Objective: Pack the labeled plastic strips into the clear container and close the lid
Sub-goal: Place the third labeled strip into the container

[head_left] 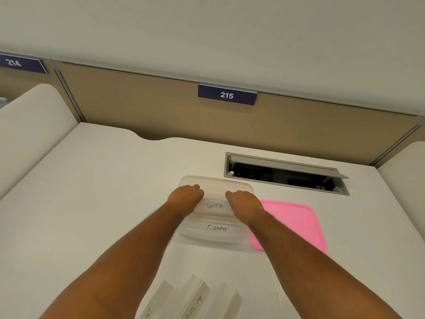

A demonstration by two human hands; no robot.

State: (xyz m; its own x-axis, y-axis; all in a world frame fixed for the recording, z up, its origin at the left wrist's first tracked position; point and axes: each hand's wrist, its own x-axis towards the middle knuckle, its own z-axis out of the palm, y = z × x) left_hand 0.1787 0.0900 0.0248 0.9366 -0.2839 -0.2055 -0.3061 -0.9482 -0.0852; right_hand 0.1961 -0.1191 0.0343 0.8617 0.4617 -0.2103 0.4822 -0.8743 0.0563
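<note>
On the white desk (92,192), the left hand (185,196) gripped one end of the strip marked GAMA (215,205), fingers curled over it inside the clear container (216,240). A second strip — GIRAFFE (217,228) — lay nearer in the same container. The right hand (245,203) held the GAMA strip's other end. Just right of the container lay the pink lid (296,224), flat. Loose strips (193,298) waited at the near edge — between the forearms.

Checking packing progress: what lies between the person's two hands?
Head view: the "GAMA" labeled plastic strip spans between left hand and right hand, inside the clear container.
</note>
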